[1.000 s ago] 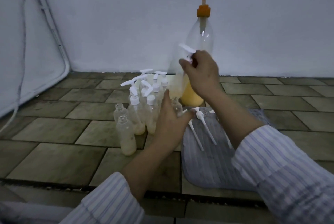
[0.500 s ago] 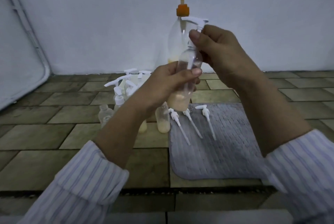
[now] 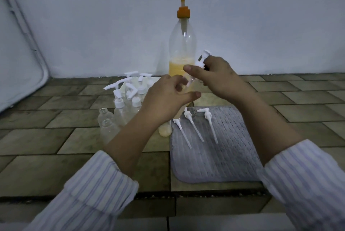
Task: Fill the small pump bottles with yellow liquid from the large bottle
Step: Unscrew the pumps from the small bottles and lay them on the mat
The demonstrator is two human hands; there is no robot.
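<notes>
1. My right hand (image 3: 222, 77) pinches the white pump cap (image 3: 202, 59) at the neck of a small pump bottle (image 3: 190, 81). The thumb reaches across the cap's near side.

2. My left hand (image 3: 168, 98) curls around the same bottle's lower body. Thumb and fingers wrap it, tilted, in mid-air between both palms. Yellow liquid shows in its bottom part.

3. I judge this as the capping step: the pump is being screwed onto a filled bottle.

4. Directly beyond my fingers stands the large bottle (image 3: 182, 51) with its orange pump (image 3: 183, 5), upright against the wall, yellow liquid filling roughly its lower part.

5. Below my right hand, three loose pump heads (image 3: 194, 124) lie side by side on a grey mat (image 3: 214, 152). An uncapped small bottle (image 3: 165, 130) holding some yellow liquid stands just beside the mat's edge, under my left wrist.

6. Left of my left hand crowds a cluster of capped bottles (image 3: 130, 98), with two open bottles (image 3: 106, 124) in front.

7. Risks from here: the tilted bottle could spill if the cap cross-threads or slips. My left forearm hangs close over the open bottles, and a careless drop of the wrist could topple them across the tiles.
</notes>
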